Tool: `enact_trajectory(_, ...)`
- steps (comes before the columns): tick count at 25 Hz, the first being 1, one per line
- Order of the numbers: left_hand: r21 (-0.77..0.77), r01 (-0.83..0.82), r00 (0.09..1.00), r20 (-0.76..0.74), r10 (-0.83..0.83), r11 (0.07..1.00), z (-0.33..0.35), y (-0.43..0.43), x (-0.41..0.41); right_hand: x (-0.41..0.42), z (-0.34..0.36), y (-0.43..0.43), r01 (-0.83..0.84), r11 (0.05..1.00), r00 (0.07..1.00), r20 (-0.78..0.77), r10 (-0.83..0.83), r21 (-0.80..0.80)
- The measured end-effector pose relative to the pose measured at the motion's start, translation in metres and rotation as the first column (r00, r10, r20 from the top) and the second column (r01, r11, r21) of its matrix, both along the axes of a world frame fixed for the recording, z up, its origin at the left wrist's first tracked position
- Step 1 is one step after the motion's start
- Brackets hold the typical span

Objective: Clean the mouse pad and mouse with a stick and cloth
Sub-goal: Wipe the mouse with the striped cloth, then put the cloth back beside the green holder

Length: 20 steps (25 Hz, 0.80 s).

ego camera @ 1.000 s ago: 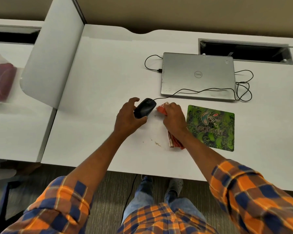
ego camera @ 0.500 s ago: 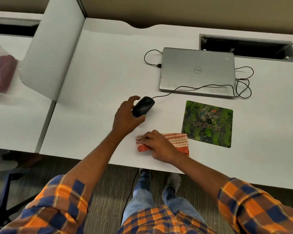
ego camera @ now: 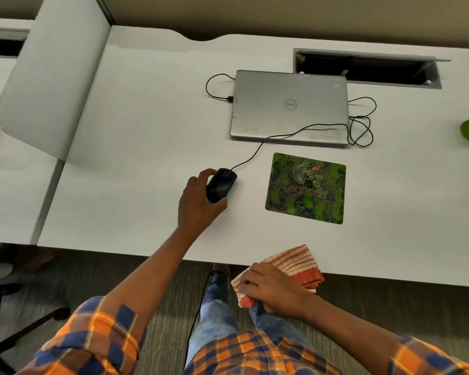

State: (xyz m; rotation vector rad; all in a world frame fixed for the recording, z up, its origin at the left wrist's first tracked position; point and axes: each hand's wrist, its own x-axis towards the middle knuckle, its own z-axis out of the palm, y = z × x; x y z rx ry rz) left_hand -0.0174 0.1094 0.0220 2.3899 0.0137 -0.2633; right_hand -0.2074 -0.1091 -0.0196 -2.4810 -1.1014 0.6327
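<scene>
Left hand point(ego camera: 199, 204) cups the black wired mouse point(ego camera: 220, 185) at frame centre, fingers curled around its left side, thumb at its near end. Green Logitech mouse pad point(ego camera: 306, 188) lies apart to the right. Right hand point(ego camera: 272, 290), fisted, grips the striped orange cloth point(ego camera: 295, 262) at the white desk's point(ego camera: 146, 131) near edge. Closed Dell laptop point(ego camera: 290, 106) sits behind the pad.

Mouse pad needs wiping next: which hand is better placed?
Right. The right hand already grips the cloth at the desk edge, below the mouse pad; the left hand holds the mouse.
</scene>
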Motion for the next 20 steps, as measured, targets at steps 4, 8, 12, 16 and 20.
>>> enact_trajectory(4, 0.038, -0.024, 1.000, 0.001, 0.024, 0.999, -0.010, -0.029, -0.025, -0.007, 0.011, -0.037, 0.034, 0.999, 0.998, 0.057, -0.031, -0.043)
enact_trajectory(8, 0.043, -0.065, 0.998, 0.008, 0.065, 0.997, -0.014, -0.055, -0.045, -0.004, 0.027, -0.080, 0.158, 0.987, 0.979, 0.140, -0.150, -0.044)
enact_trajectory(12, 0.026, -0.132, 0.991, -0.026, 0.132, 0.991, -0.015, -0.080, -0.054, 0.003, 0.037, -0.124, 0.352, 0.936, 0.920, 0.186, -0.344, -0.011)
enact_trajectory(16, 0.030, -0.175, 0.983, -0.044, 0.176, 0.984, -0.015, -0.091, -0.059, 0.008, 0.045, -0.156, 0.540, 0.841, 0.819, 0.213, -0.532, 0.029)
enact_trajectory(20, 0.053, -0.166, 0.983, -0.070, 0.170, 0.985, -0.012, -0.091, -0.061, 0.018, 0.045, -0.175, 0.665, 0.742, 0.714, 0.218, -0.666, 0.090)
